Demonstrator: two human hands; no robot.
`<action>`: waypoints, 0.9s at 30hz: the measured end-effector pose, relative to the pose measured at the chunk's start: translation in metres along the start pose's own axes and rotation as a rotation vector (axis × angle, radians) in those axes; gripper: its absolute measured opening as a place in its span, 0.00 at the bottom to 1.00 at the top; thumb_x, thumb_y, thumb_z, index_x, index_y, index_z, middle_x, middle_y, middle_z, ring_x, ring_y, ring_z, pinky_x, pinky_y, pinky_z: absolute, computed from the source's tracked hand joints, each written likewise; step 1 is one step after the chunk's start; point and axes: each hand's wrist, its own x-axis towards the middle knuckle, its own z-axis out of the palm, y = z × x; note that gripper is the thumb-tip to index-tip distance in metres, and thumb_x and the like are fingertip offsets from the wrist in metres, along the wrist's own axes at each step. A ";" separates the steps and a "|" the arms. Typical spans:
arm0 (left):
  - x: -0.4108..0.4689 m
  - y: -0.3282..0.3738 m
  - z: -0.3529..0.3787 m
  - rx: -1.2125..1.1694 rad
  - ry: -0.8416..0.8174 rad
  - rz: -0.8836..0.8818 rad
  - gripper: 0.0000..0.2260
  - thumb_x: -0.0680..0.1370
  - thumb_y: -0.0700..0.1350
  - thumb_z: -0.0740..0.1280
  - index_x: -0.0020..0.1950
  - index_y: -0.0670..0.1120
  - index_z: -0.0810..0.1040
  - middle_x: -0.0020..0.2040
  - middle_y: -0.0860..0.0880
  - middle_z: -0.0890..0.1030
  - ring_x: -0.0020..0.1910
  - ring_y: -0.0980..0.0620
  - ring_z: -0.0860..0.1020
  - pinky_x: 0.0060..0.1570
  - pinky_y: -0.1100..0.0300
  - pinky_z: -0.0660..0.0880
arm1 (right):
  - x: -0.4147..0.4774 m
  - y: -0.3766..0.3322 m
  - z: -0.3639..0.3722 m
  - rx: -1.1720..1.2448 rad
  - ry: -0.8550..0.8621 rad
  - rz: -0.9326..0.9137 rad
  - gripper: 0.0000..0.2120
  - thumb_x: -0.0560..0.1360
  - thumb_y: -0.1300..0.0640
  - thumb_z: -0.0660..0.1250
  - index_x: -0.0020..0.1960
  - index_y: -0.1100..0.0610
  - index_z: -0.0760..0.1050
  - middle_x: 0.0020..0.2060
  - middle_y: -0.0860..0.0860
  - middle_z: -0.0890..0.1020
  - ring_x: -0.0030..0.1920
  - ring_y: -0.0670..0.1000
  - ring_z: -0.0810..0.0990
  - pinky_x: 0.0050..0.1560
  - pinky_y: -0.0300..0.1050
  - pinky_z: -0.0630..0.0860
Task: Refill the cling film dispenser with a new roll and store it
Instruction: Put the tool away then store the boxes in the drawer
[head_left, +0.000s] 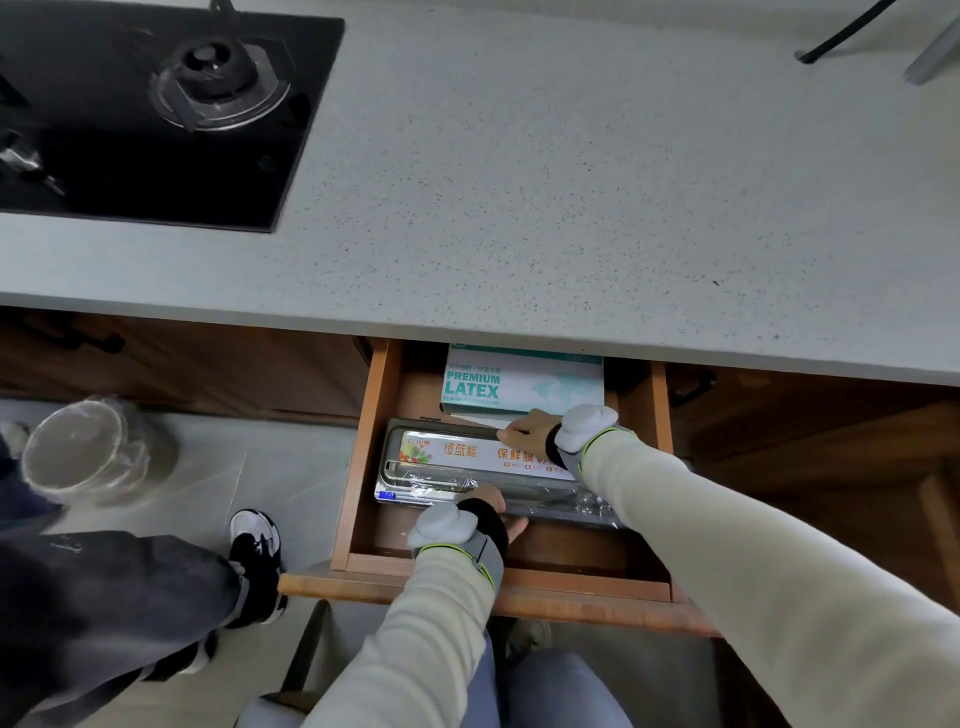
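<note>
Both hands on cling film dispenser inside drawer: left hand gripping near edge, right hand pinching far edge. Risk: loose film snagging on drawer closing.

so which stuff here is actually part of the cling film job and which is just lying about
Part of the job:
cling film dispenser, lying in the drawer
open drawer
left hand on the dispenser's near edge
right hand on its far edge

Just lying about:
latex glove box at the back of the drawer
gas hob
film-covered bowl on the floor
</note>
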 end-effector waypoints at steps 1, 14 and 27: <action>0.000 0.000 -0.002 -0.026 -0.044 -0.057 0.19 0.80 0.36 0.56 0.71 0.35 0.64 0.68 0.41 0.72 0.62 0.45 0.72 0.51 0.55 0.73 | -0.001 -0.001 -0.001 0.000 -0.003 -0.005 0.20 0.81 0.45 0.51 0.41 0.58 0.69 0.35 0.52 0.71 0.42 0.53 0.70 0.48 0.43 0.64; -0.034 0.005 -0.001 0.168 -0.101 -0.096 0.20 0.80 0.40 0.58 0.72 0.38 0.63 0.69 0.36 0.69 0.67 0.38 0.70 0.64 0.50 0.72 | 0.000 0.012 0.009 -0.101 0.024 0.082 0.31 0.76 0.34 0.50 0.76 0.47 0.55 0.76 0.49 0.60 0.75 0.54 0.59 0.75 0.54 0.53; -0.084 -0.007 -0.019 0.202 -0.130 0.123 0.05 0.78 0.40 0.59 0.50 0.39 0.71 0.44 0.40 0.73 0.35 0.47 0.70 0.35 0.60 0.70 | -0.075 0.020 0.008 -0.017 0.167 0.083 0.25 0.79 0.41 0.53 0.67 0.55 0.72 0.66 0.54 0.74 0.66 0.57 0.73 0.68 0.50 0.67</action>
